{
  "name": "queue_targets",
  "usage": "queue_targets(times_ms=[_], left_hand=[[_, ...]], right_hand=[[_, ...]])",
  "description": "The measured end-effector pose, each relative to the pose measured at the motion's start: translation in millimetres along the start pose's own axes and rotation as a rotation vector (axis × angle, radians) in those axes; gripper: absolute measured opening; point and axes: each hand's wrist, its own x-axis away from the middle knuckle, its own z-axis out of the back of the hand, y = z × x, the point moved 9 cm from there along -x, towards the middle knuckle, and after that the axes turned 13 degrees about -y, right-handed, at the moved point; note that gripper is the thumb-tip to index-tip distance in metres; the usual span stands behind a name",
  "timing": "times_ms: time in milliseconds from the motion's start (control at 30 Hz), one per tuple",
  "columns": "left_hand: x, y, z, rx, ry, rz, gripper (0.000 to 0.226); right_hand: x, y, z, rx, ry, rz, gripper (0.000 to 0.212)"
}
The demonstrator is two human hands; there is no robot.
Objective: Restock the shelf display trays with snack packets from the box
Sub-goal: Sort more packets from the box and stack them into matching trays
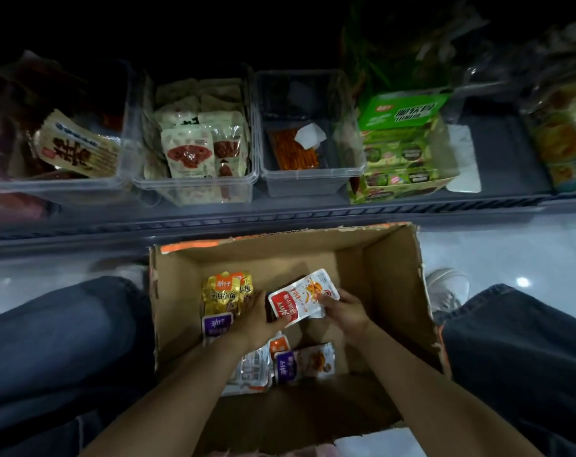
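On grey shelf (504, 153): green display carton (402, 159); left of carton, three clear trays (194, 186) side by side. On floor (497, 252), nearer than carton: cardboard box (388, 278).

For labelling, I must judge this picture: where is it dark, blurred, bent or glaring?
Head view: behind the shelf trays it sinks into near black; corners are smeared; the shelf edge bows from the wide lens; a glare spot lies on the floor at right; the box and the red-and-white packet in the left hand and right hand are lit and fairly sharp.
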Motion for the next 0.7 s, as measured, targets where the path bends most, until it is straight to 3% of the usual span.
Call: queue_targets(times_ms=[100, 200, 267, 367, 433, 700], left_hand=[[9.0, 12.0, -2.3, 0.344, -0.015, -0.013, 0.071], [29.4, 29.9, -15.6, 0.517, -0.140, 0.033, 0.055], [40.4, 39.3, -22.4, 0.621, -0.185, 0.013, 0.057], [57.4, 55.8, -5.5, 0.782, -0.007, -0.133, 0.049], [72.4, 65.3, 7.7, 0.827, 0.102, -0.201, 0.044], [148.6, 135.5, 37.5, 0.714, 0.230, -0.419, 0.027]], right_hand=[[17.8, -21.1, -8.2, -0.072, -0.094, 0.041, 0.029], [39.2, -37.6, -15.1, -0.101, -0.158, 0.068, 0.022], [54.8, -43.4, -17.9, -0.125, -0.180, 0.073, 0.020], [79.0, -53.5, -20.1, -0.174, -0.203, 0.121, 0.023], [95.0, -60.5, -18.5, -0.160, -0.214, 0.157, 0.026], [168.1, -111.0, -31.0, 0.100, -0.288, 0.271, 0.034]])
